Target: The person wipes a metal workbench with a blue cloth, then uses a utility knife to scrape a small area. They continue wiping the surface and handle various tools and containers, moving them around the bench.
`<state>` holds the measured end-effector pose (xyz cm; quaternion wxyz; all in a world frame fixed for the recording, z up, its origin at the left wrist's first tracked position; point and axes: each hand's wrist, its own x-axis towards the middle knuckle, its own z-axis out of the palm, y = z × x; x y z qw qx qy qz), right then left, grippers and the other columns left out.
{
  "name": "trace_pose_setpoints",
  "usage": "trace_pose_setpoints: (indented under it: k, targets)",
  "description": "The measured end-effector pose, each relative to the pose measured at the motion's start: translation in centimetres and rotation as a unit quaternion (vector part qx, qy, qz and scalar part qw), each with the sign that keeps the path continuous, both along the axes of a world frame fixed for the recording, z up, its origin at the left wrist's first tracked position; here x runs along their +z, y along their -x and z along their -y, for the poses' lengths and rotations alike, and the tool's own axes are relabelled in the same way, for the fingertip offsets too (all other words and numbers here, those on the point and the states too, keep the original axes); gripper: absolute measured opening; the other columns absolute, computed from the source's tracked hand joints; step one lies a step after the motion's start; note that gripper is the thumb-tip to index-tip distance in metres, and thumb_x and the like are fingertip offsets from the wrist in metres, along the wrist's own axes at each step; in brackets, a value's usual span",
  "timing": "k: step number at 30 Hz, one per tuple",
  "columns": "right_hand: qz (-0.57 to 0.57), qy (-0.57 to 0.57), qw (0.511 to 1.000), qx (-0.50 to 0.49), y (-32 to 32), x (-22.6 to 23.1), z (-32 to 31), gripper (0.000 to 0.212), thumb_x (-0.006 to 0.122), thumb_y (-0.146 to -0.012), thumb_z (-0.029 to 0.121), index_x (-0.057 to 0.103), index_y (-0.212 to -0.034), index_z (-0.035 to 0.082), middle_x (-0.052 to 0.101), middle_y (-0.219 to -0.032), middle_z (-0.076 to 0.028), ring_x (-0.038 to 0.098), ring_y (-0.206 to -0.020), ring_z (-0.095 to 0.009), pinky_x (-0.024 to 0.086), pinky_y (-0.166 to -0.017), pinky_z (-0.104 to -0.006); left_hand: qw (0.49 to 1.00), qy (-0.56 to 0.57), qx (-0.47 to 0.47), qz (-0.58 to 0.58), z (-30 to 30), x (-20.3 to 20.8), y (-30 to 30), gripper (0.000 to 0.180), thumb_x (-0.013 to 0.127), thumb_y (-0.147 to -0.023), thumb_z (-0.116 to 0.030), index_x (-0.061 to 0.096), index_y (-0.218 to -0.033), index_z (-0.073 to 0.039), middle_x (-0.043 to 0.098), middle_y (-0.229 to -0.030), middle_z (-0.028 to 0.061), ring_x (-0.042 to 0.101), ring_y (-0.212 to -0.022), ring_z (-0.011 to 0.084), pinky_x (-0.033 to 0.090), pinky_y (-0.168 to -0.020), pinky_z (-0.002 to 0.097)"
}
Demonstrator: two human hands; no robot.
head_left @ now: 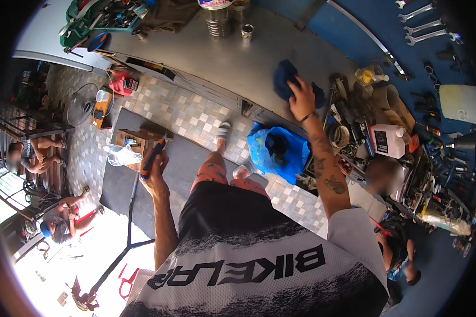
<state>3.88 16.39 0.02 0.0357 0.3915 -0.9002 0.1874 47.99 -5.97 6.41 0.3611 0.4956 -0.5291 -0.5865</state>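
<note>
My left hand (154, 177) is raised over the floor at the left, its fingers closed round a utility knife (152, 157) with a dark blue and orange handle. The knife's tip points up and away from me. At the right my other arm reaches out to the metal-topped workbench (195, 61). There my right hand (302, 101) presses its fingers onto a bunched dark blue cloth (283, 79), which looks slightly blurred. Part of the cloth shows beyond the hand on its right side.
A blue plastic bag (258, 150) stands below the bench edge. Tools and a pink jug (388, 140) crowd the right side. A metal can (217, 22) and small cup (247, 31) sit on the bench. A wooden box (137, 138) is at left. Several people are nearby.
</note>
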Motion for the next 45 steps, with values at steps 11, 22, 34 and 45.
trace_pose_setpoints:
  k: [11, 22, 34, 45]
  targets:
    - [0.33, 0.261, 0.894, -0.155, 1.8, 0.1, 6.6, 0.03, 0.061, -0.09, 0.007, 0.073, -0.117, 0.001, 0.075, -0.109, -0.014, 0.071, -0.102, -0.027, 0.055, -0.092, -0.0382, 0.997, -0.031, -0.064, -0.032, 4.4, -1.5, 3.0, 0.038, 0.071, -0.101, -0.009, 0.064, -0.133, 0.009, 0.072, -0.124, 0.0216, 0.075, -0.11, 0.0292, 0.067, -0.089, 0.04]
    - [0.098, 0.14, 0.982, 0.086, -7.2, -3.5, 20.7, 0.04, 0.063, -0.076, 0.001, 0.075, -0.112, 0.012, 0.072, -0.125, -0.012, 0.064, -0.119, -0.036, 0.05, -0.102, -0.0485, 0.988, -0.069, -0.132, -0.043, 21.1, -2.5, 6.4, 0.036, 0.071, -0.101, -0.006, 0.064, -0.134, 0.008, 0.073, -0.125, 0.0195, 0.075, -0.111, 0.0276, 0.065, -0.092, 0.0374]
    - [0.495, 0.54, 0.659, -0.172, 0.3, -2.3, 9.8, 0.046, 0.056, -0.107, 0.019, 0.056, -0.148, -0.004, 0.063, -0.147, -0.015, 0.059, -0.135, -0.025, 0.045, -0.117, -0.0374, 0.987, -0.023, -0.142, -0.072, 28.5, -0.9, 10.3, 0.035, 0.07, -0.102, -0.007, 0.065, -0.133, 0.008, 0.072, -0.125, 0.0188, 0.074, -0.111, 0.0264, 0.064, -0.093, 0.038]
    - [0.104, 0.091, 0.981, -0.138, -4.1, 3.1, 9.8, 0.042, 0.06, -0.081, 0.006, 0.072, -0.122, 0.008, 0.073, -0.117, -0.019, 0.07, -0.11, -0.042, 0.056, -0.096, -0.0461, 0.976, -0.002, -0.215, -0.022, 27.0, 0.2, 13.6, 0.037, 0.068, -0.102, -0.006, 0.063, -0.135, 0.01, 0.072, -0.126, 0.0216, 0.075, -0.11, 0.0289, 0.065, -0.091, 0.0384]
